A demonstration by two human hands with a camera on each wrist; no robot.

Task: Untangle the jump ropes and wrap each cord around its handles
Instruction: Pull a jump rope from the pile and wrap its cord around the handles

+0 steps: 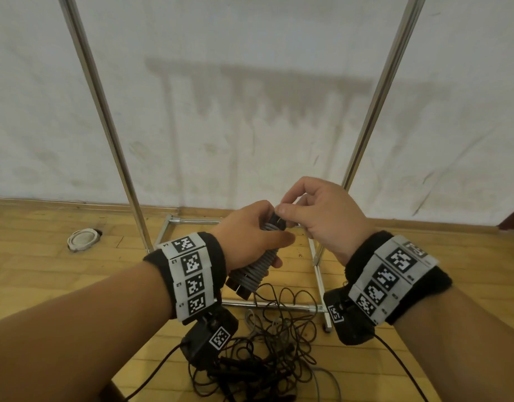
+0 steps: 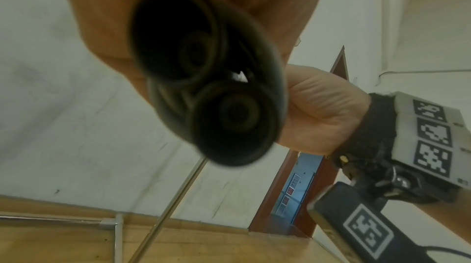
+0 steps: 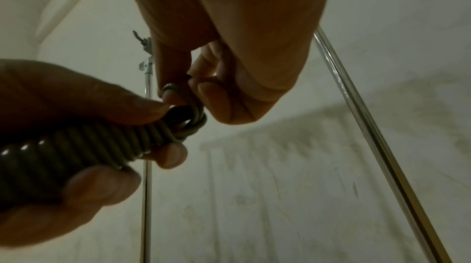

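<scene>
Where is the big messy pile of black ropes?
In the head view, the tangled black ropes lie on the wooden floor at bottom centre, below both hands and just in front of the metal rack's base bar.

Head view looks down; wrist views close, upward; share wrapped handles [image 1: 251, 271].

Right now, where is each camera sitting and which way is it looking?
Head: looks down past both forearms at the left hand, right hand and the tangled ropes on the floor.
Left wrist: under the left hand, looking up at the handle ends; right wrist beyond.
Right wrist: under the right hand, whose fingertips pinch the grey cord.
All three show the wrapped handles.
</scene>
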